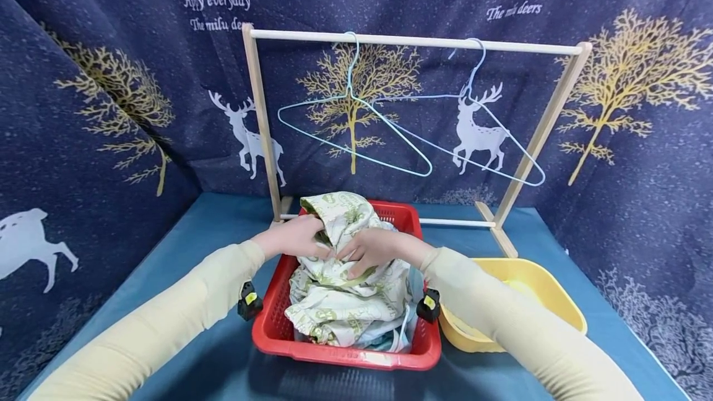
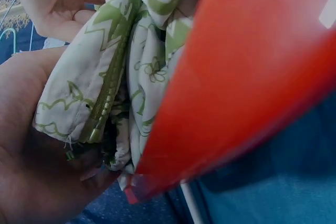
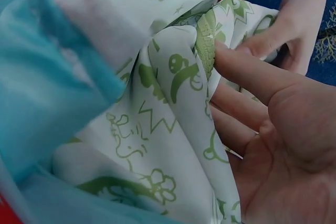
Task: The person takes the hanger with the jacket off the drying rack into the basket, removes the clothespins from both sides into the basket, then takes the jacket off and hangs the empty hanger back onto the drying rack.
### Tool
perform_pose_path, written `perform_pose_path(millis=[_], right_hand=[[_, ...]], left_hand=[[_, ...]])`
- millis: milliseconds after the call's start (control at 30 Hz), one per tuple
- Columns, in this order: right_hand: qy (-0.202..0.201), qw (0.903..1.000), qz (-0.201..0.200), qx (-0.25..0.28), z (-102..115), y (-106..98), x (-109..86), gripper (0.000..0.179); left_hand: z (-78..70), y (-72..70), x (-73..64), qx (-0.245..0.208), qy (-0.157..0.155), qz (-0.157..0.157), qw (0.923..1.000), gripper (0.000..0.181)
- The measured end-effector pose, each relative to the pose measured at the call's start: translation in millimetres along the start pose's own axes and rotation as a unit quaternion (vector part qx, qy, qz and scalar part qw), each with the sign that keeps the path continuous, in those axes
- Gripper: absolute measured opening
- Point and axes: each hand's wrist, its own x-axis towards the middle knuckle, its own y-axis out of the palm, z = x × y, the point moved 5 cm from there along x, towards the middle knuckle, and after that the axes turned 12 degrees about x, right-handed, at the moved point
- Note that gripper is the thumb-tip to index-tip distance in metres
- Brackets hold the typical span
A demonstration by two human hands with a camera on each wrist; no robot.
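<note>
A white zip-up jacket [image 1: 340, 206] with green cartoon print lies heaped in a red basket [image 1: 262, 330], its upper part raised between both hands. From the left, my left hand [image 1: 292, 237] grips the jacket's edge; part of its fingers is hidden behind the cloth. A green zipper [image 2: 107, 90] runs beside that hold in the left wrist view. My right hand [image 1: 384, 246] pinches the cloth close to the left hand, thumb by the zipper [image 3: 206, 45] in the right wrist view. Light blue fabric [image 3: 58, 124] lies alongside in the basket.
Behind the basket stands a wooden rack with a white top bar [image 1: 412, 41]. A pale green hanger [image 1: 390, 167] and a pale blue hanger [image 1: 509, 176] hang from it. A yellow basin [image 1: 565, 302] sits right of the basket on the blue table cover [image 1: 217, 221].
</note>
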Motion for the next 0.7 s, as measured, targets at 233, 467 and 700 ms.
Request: perform_pose_path(millis=[233,467,700], right_hand=[[-0.009,0.9999,-0.005,0.005,-4.1,-1.0,1.8,0.047],[-0.013,0.9999,-0.005,0.008,-4.2,-0.8,1.7,0.047],[-0.011,0.9999,-0.005,0.006,-5.3,1.2,1.7,0.047]], left_hand=[[7.2,2.6,-0.8,-0.075,0.013,0.077,0.9941,0.018],[16.0,-1.5,-3.6,-0.283,-0.051,0.194,0.9378,0.040],[11.6,3.3,-3.8,-0.276,-0.067,0.185,0.9407,0.058]])
